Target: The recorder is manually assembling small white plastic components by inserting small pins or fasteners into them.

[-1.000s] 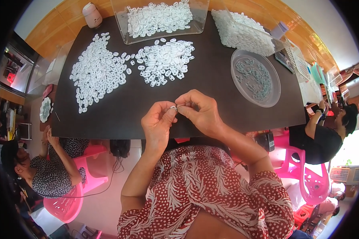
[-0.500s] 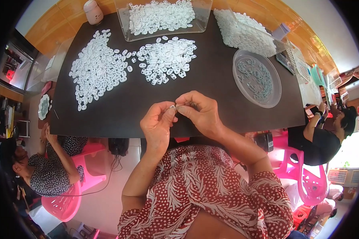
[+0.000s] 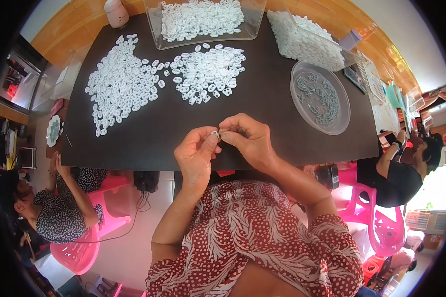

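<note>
Near the table's front edge, my left hand (image 3: pixel 195 154) pinches a small white plastic piece (image 3: pixel 215 133) between thumb and fingers. My right hand (image 3: pixel 248 141) meets it there, its thumb and forefinger pressed together against the piece. Whatever sits in that right pinch is too small to make out. Farther off on the dark table lie two piles of small white oval pieces with holes, a wide left pile (image 3: pixel 119 84) and a middle pile (image 3: pixel 211 74). Small grey-green parts (image 3: pixel 326 101) fill some of a round clear tray (image 3: pixel 296 104) on the right.
A clear bin (image 3: pixel 203 41) of white pieces stands at the far edge. Another full clear container (image 3: pixel 307 42) is right of it, near a phone (image 3: pixel 355 79). A pink-white bottle (image 3: pixel 116 14) stands far left. People sit at the left (image 3: pixel 59 213) and right (image 3: pixel 391 171).
Both hands stay together in nearly the same place, with only slight finger movement around the white piece. The piles and containers are unchanged.
</note>
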A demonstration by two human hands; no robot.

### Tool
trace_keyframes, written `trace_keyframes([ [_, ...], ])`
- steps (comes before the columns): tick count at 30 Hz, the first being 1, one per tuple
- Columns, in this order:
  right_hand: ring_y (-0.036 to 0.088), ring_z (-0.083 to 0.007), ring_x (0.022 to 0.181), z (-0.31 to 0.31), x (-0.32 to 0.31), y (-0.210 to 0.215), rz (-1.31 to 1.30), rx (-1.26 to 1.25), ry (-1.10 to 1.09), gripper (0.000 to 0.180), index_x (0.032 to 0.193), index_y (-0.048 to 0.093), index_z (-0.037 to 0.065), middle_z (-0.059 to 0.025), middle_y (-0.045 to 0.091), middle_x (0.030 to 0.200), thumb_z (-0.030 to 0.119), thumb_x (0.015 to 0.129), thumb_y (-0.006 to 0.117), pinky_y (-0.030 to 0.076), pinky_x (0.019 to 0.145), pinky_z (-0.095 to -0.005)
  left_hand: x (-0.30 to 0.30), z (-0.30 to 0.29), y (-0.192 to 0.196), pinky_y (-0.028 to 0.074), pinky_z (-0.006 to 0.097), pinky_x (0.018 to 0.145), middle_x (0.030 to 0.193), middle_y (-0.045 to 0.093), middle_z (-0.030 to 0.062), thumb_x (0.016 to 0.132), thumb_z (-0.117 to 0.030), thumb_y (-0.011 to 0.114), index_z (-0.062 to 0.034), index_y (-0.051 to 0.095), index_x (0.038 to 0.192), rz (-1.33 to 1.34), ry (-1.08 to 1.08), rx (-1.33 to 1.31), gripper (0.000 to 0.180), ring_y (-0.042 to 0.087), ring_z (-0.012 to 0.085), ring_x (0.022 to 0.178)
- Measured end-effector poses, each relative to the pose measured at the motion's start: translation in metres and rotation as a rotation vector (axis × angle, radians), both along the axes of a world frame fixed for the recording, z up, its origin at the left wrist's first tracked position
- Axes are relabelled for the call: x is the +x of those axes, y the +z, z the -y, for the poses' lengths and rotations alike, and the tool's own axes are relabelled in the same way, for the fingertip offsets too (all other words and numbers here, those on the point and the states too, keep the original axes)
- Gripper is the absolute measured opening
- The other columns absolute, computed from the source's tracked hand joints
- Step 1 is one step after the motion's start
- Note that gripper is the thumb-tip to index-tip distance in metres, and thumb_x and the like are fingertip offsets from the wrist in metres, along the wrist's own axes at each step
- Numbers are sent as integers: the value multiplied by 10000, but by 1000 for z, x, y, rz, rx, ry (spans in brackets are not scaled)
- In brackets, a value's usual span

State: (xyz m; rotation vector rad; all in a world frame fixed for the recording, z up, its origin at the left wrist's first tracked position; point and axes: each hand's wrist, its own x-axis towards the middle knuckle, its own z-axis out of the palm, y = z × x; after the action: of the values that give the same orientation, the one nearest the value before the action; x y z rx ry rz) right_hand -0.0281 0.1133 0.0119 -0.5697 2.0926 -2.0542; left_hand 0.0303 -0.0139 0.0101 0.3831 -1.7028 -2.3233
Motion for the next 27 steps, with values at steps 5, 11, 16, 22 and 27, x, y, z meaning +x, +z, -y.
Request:
trace_keyframes([
  [5,532,-101,697,-3,-2,-1,-76,124,23,88,873,608,19,-45,568,796,16,790,639,441,622,-253,0,-1,-3,410,175,533,799,609,18,874,-60,604,12,615,970,9,11,10,120,534,58,619],
  [11,522,-152,674,-2,-2,4,-137,193,42,42,831,583,11,-72,547,766,35,805,604,428,608,-281,1,-4,-6,421,174,530,792,614,31,869,-50,611,37,618,941,-58,54,-85,113,527,58,603],
  [16,526,-199,686,-2,-1,4,-149,207,63,51,811,556,3,-92,540,758,50,814,576,430,619,-313,2,-7,-11,420,173,534,782,600,14,877,-45,597,25,615,932,-100,64,-264,91,512,50,604],
  [22,529,-263,705,2,2,-3,-260,246,40,62,793,522,8,-117,526,755,58,826,540,436,642,-354,4,-11,-15,425,176,536,781,594,13,880,-34,586,27,613,930,-76,87,-270,83,510,51,607],
  [27,532,-270,717,5,1,-4,-298,256,-4,68,783,536,16,-103,538,751,68,826,549,439,649,-362,1,-8,-16,429,181,538,787,597,20,879,-34,588,30,612,936,-51,82,-182,88,514,56,610],
])
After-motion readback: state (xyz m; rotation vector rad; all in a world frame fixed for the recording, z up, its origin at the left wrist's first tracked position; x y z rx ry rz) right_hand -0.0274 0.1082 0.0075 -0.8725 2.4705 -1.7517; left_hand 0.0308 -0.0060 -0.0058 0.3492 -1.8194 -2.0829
